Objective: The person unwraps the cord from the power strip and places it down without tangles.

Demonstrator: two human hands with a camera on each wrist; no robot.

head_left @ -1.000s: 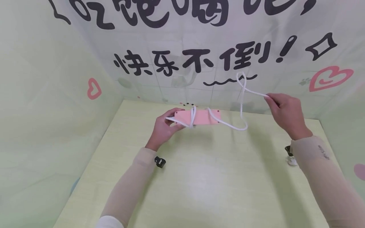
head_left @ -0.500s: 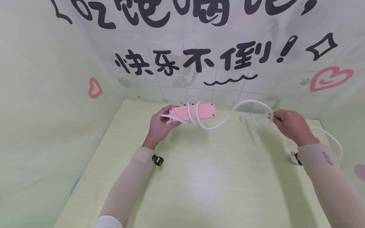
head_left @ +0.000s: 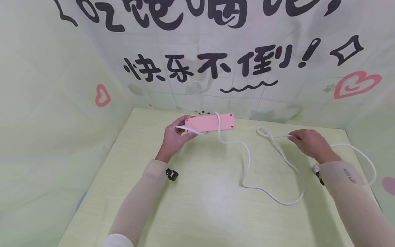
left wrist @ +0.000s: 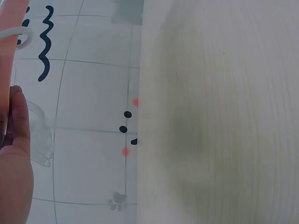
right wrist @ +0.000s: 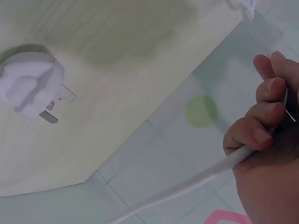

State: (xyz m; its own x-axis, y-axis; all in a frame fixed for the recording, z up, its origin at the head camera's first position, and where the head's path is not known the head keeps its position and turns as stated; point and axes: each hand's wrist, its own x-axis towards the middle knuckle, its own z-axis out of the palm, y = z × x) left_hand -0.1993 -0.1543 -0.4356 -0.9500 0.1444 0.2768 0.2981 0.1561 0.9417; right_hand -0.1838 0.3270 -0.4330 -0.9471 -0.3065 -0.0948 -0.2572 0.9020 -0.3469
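My left hand [head_left: 173, 140] holds the left end of a pink power strip [head_left: 202, 122], its flat back with corner screws showing. The strip is held up near the back of the table. A white power cord [head_left: 249, 161] lies over the strip's right part, then trails down in a wide loop to my right hand [head_left: 311, 145]. There, curled fingers grip the cord, with a small loop just left of them. In the right wrist view the cord runs out of the fist, and a white plug [right wrist: 35, 81] with metal prongs dangles over the table.
The pale wooden table [head_left: 200, 212] meets a printed cloth backdrop [head_left: 191, 96] at its far edge, with cloth on both sides too. Black wrist cameras hang beneath both sleeves, the left camera [head_left: 172, 174] plainly visible.
My right hand has come down, and the cord has dropped from a raised loop into a long slack one. One turn of cord has come off the power strip. The left hand keeps its grip.
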